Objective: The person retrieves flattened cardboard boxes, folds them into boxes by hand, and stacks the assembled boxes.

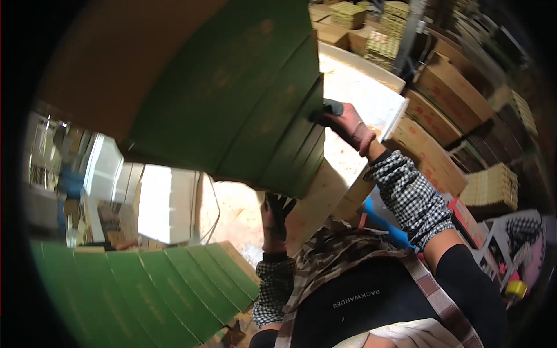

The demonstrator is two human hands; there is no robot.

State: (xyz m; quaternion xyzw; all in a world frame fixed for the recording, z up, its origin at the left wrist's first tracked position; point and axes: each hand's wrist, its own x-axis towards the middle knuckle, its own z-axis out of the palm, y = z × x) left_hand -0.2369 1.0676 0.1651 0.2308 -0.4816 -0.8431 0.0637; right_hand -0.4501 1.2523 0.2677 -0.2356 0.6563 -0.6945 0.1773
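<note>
A bundle of overlapping green cardboard sheets [232, 98], brown at the upper left, is raised and tilted above a pale work table [226, 214]. My right hand [347, 123], in a reddish glove with dark fingertips, grips the bundle's right edge. At its lower edge is my left hand [275, 216], in a dark glove, with the fingers against the cardboard and partly in shadow. More green cardboard sheets [145, 290] lie overlapped in a row at the lower left.
Brown cartons [432, 153] are stacked on the right, beside a bundle of yellowish slatted pieces [490, 187]. Similar yellowish stacks [348, 14] stand at the back. A white ridged panel [167, 203] is left of the table. Something blue [386, 223] shows below my right forearm.
</note>
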